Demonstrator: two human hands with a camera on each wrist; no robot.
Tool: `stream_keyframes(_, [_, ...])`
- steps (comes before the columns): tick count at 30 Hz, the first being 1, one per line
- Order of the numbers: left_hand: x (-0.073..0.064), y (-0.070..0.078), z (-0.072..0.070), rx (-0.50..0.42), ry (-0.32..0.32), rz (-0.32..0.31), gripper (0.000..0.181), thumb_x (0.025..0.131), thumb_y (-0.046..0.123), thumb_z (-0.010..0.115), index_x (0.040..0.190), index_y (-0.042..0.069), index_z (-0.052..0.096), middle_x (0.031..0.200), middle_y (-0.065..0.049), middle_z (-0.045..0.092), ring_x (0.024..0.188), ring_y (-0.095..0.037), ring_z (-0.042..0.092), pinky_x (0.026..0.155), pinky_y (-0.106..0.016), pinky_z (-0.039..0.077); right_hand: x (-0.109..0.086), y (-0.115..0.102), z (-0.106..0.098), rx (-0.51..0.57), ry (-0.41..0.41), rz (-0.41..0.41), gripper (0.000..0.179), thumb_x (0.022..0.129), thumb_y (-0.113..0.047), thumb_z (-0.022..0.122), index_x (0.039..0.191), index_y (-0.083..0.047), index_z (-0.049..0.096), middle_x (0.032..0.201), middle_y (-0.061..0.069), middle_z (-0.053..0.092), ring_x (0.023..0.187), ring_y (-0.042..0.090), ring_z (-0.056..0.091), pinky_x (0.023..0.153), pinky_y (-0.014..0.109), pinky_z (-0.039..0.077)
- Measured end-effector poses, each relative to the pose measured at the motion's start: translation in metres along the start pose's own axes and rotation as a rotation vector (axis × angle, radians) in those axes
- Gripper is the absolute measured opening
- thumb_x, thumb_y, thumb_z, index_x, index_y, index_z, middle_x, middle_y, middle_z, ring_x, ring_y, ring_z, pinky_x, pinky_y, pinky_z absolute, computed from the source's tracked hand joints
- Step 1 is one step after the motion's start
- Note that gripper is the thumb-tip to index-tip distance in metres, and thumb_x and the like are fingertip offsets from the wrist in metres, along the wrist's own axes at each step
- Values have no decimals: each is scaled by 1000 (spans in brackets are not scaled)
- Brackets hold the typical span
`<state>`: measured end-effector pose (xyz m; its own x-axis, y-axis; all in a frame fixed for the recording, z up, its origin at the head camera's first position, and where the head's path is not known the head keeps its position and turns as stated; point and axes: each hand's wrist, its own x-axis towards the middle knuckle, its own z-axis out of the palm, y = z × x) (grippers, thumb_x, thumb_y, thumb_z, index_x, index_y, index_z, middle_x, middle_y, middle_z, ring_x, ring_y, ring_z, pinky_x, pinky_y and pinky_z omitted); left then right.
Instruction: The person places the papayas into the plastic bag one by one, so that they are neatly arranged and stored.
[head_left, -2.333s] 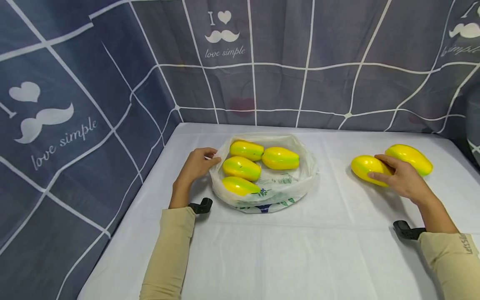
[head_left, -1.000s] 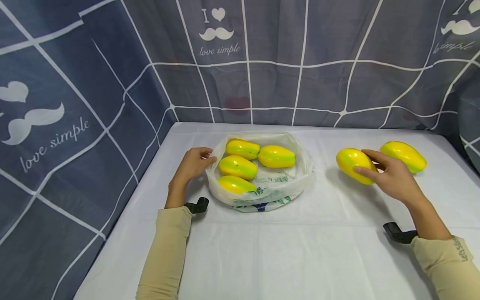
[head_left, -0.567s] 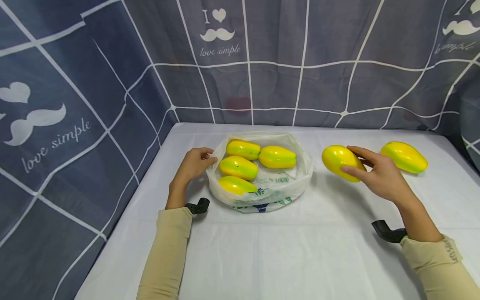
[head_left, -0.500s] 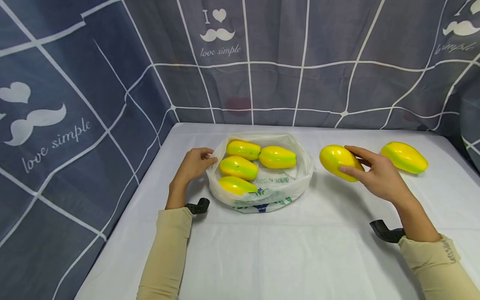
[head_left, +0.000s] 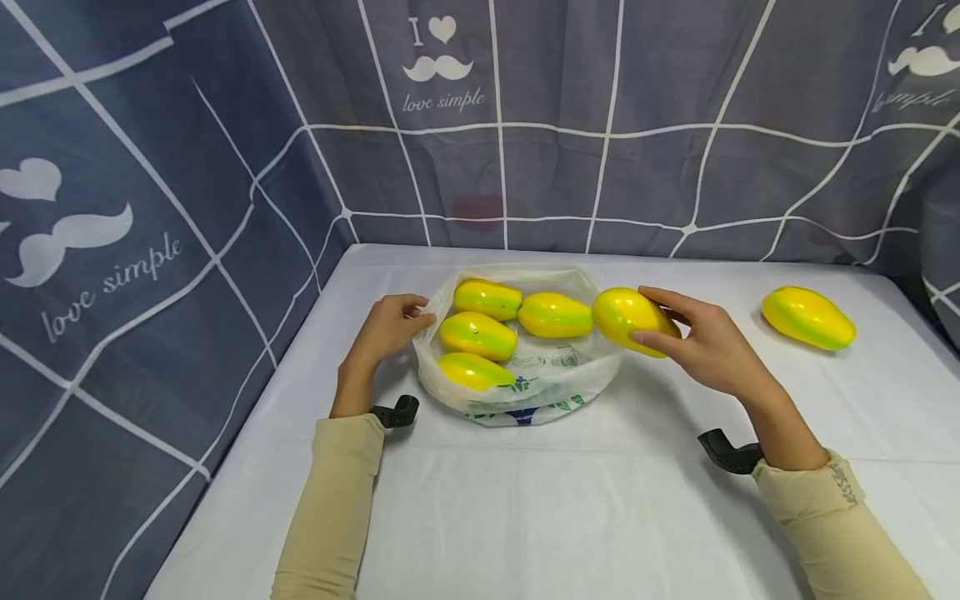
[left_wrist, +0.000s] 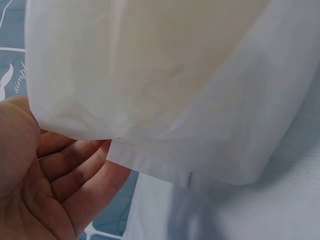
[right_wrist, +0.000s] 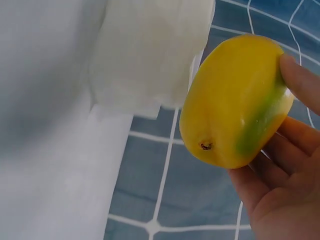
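Observation:
A white plastic bag (head_left: 566,375) stands with its mouth wide open in the head view. Several yellow-green papayas (head_left: 478,335) lie inside it. My left hand (head_left: 392,325) pinches the bag's left rim; in the left wrist view the plastic (left_wrist: 150,90) passes between thumb and fingers. My right hand (head_left: 705,337) grips another papaya (head_left: 628,317) with thumb and fingers, raised at the bag's right rim and overlapping it in this view. The right wrist view shows this papaya (right_wrist: 235,105) with its stem end toward the camera, the bag (right_wrist: 150,55) beside it.
One more papaya (head_left: 808,318) lies on the white tablecloth (head_left: 600,508) at the right. A dark grey curtain with white lines (head_left: 555,175) hangs behind the table and along its left side (head_left: 150,350).
My right hand has picked up the papaya from beside the other one and carried it left to the bag's right rim. My left hand has stayed at the left rim.

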<state>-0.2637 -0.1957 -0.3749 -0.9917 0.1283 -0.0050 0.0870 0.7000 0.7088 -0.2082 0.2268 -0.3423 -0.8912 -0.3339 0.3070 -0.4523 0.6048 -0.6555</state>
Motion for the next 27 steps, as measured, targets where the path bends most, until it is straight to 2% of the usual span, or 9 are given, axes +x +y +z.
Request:
stream_keyframes(3, [0,-1,0,2,5,-2,44,97,24,64,133,-1,60,118,-21,64,105,-33,59,87,-45,49,7,-4,9,9,1,-39,57,88,-16,77,138,-1,55,131,16,60,115,32,56,95,50,44])
stream_keyframes(6, [0,0,0,7,7,-3,44,97,24,64,133,0,60,117,-21,64,105,-33,59,86,-44,50,14,-9,18,14,-6,-75,54,87,-17,77,136,-4,58,130,12,62,112,25,57,95,37,45])
stream_keyframes(8, [0,0,0,7,9,-3,44,96,24,65,132,0,60,117,-21,64,105,-33,60,86,-44,50,18,-10,24,14,-16,-101,53,88,-18,77,136,-4,58,130,11,62,110,24,57,94,35,45])
stream_keyframes(10, [0,1,0,8,10,-3,44,97,25,65,132,0,60,117,-20,64,104,-33,60,86,-44,50,21,-11,31,12,-28,-118,53,88,-19,76,136,-4,58,131,11,61,111,24,57,94,37,45])
stream_keyframes(15, [1,0,1,7,8,3,44,97,24,65,132,-1,60,116,-20,64,104,-32,59,86,-43,49,27,-14,49,-1,-54,-123,55,88,-19,77,136,-1,57,133,14,60,118,31,56,98,50,44])
stream_keyframes(21, [0,1,1,-6,9,-1,44,96,23,65,132,-1,60,115,-20,64,102,-32,60,84,-42,50,33,-18,69,0,-103,-119,57,88,-21,77,137,-1,56,136,15,57,124,33,53,102,50,42])
stream_keyframes(27, [-1,1,0,-4,17,0,43,96,23,65,132,-1,61,115,-20,65,103,-32,60,85,-43,50,36,-20,80,-27,-138,-97,60,87,-21,78,138,-2,55,139,16,55,128,34,50,105,50,39])
